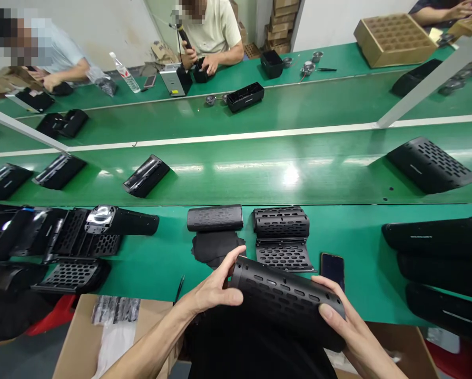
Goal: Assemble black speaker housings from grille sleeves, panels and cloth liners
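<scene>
A black speaker housing [283,300] with rows of slots is held tilted above the table's near edge, its right end lower. My left hand [216,287] grips its left end, thumb on the near side and fingers at the far edge. At the other end my right hand [350,316] is wrapped round it, thumb pressed on the slotted face. Just beyond lie a slotted housing [281,223], a flat slotted grille panel [283,255], a closed black housing [215,218] and a piece of black cloth [216,247]. The housing's underside is hidden.
A phone [332,268] lies near my right hand. Black housings [437,237] are lined up at right, several black parts [74,231] at left. A cardboard box [78,337] stands below left. Housings sit on the green conveyor [236,173]; co-workers [216,31] work beyond it.
</scene>
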`<state>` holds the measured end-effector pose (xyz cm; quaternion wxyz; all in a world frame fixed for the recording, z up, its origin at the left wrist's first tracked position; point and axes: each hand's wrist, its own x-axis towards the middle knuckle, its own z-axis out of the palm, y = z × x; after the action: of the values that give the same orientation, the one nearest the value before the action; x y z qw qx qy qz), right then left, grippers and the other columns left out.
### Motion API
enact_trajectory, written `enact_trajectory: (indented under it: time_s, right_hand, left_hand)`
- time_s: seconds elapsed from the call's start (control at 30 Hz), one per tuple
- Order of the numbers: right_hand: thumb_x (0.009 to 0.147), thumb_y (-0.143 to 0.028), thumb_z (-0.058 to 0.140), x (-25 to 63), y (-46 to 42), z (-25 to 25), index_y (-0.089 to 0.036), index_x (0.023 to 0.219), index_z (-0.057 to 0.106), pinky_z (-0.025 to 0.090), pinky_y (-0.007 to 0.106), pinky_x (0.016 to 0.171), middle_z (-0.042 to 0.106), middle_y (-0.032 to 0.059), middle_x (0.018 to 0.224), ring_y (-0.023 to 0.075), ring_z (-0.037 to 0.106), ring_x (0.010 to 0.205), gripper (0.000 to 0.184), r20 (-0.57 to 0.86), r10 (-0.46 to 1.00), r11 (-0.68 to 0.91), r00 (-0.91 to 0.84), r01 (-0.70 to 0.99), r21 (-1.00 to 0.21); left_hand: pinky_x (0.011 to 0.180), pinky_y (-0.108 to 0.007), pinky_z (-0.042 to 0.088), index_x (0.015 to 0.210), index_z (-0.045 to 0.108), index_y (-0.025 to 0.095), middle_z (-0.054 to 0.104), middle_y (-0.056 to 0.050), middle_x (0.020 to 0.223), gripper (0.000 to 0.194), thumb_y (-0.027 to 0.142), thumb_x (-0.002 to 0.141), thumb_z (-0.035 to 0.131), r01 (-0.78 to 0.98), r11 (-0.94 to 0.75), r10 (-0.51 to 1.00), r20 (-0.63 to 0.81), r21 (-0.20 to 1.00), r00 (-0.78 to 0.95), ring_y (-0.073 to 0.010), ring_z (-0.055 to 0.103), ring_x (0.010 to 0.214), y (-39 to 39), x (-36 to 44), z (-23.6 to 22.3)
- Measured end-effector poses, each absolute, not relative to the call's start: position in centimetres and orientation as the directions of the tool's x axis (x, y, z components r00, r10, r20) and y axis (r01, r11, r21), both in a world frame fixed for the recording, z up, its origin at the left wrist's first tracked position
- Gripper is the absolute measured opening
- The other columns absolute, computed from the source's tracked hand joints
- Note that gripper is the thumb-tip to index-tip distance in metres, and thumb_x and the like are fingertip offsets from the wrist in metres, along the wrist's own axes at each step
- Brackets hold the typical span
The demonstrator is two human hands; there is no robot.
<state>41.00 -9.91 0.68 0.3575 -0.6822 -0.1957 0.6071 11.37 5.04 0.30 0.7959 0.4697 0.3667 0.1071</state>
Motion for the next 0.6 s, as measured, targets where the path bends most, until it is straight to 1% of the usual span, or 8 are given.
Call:
enact_trajectory:
  time_s: [0.1,0.27,0.3,0.37,0.47,0.53,0.57,0.6]
  right_hand:
    - [0.087,-0.072,0.067,41.9,-9.7,0.0,-0.04,0.149,0.046,0.054,0.053,0.105,0.056,0.0121,0.155,0.0383,0.064,0.13,0.073,-0.759,0.639,-0.709,0.123,-0.287,-0.643]
    - [0.061,-0.082,0.084,42.9,-10.2,-0.9,-0.037,0.166,0.019,0.045,0.057,0.114,0.055,0.0177,0.154,0.044,0.054,0.14,0.131,-0.643,0.765,-0.631,0.034,-0.154,-0.76]
    - [0.06,-0.08,0.086,43.2,-10.3,-0.9,-0.036,0.166,0.016,0.046,0.057,0.113,0.055,0.0185,0.153,0.0451,0.055,0.139,0.134,-0.631,0.776,-0.623,0.031,-0.125,-0.772]
    - [0.062,-0.078,0.085,44.0,-10.1,-0.8,-0.036,0.164,0.02,0.05,0.057,0.109,0.055,0.0188,0.152,0.0463,0.057,0.136,0.128,-0.624,0.781,-0.62,0.034,-0.087,-0.78]
    - [0.063,-0.073,0.087,46.6,-7.5,-0.9,-0.036,0.158,0.034,0.055,0.055,0.101,0.058,0.0174,0.148,0.0468,0.062,0.128,0.115,-0.6,0.796,-0.6,0.085,-0.025,-0.8]
    - [0.059,-0.067,0.091,48.9,-3.7,-1.8,-0.034,0.154,0.041,0.06,0.054,0.092,0.059,0.0187,0.146,0.0477,0.065,0.122,0.112,-0.536,0.818,-0.55,0.209,0.008,-0.835]
    - [0.057,-0.063,0.093,50.1,-1.1,-2.5,-0.033,0.152,0.044,0.062,0.054,0.086,0.058,0.0199,0.146,0.0483,0.066,0.119,0.111,-0.492,0.823,-0.512,0.285,-0.003,-0.859]
    - [0.055,-0.061,0.093,51.1,1.7,-3.4,-0.033,0.15,0.047,0.063,0.053,0.078,0.057,0.0211,0.147,0.0489,0.067,0.117,0.11,-0.448,0.816,-0.462,0.366,-0.054,-0.885]
  left_hand:
    - [0.119,-0.053,0.041,0.167,0.018,0.033,0.044,-0.013,0.163,0.129,0.045,0.066,0.097,0.167,0.581,0.486,-0.504,0.797,0.714,-0.0411,0.045,0.148,5.2,11.4,0.7]
    - [0.115,-0.052,0.046,0.163,0.026,0.031,0.058,-0.012,0.148,0.117,0.042,0.069,0.095,0.145,0.593,0.506,-0.507,0.792,0.698,-0.0384,0.058,0.135,5.5,12.1,1.0]
    - [0.115,-0.052,0.045,0.163,0.027,0.031,0.059,-0.012,0.147,0.117,0.042,0.069,0.095,0.148,0.58,0.514,-0.5,0.801,0.697,-0.0385,0.058,0.135,5.6,12.3,1.2]
    - [0.116,-0.053,0.043,0.164,0.025,0.032,0.056,-0.013,0.152,0.12,0.046,0.068,0.095,0.135,0.543,0.555,-0.475,0.829,0.683,-0.0392,0.055,0.138,5.8,12.7,1.2]
    - [0.109,-0.051,0.05,0.166,0.02,0.035,0.037,-0.017,0.167,0.127,0.061,0.066,0.093,0.036,0.499,0.68,-0.417,0.866,0.603,-0.0392,0.051,0.141,5.6,13.0,0.1]
    - [0.093,-0.043,0.057,0.159,0.037,0.031,0.043,-0.018,0.161,0.105,0.066,0.073,0.085,0.039,0.47,0.773,-0.433,0.882,0.464,-0.0339,0.059,0.128,5.2,12.5,-1.8]
    - [0.084,-0.037,0.057,0.146,0.053,0.026,0.057,-0.017,0.148,0.081,0.065,0.08,0.079,0.103,0.457,0.813,-0.461,0.884,0.355,-0.0291,0.064,0.116,4.8,11.9,-3.0]
    - [0.078,-0.033,0.055,0.124,0.066,0.02,0.069,-0.014,0.122,0.058,0.063,0.085,0.074,0.205,0.446,0.846,-0.485,0.871,0.222,-0.024,0.066,0.099,4.5,11.0,-4.4]
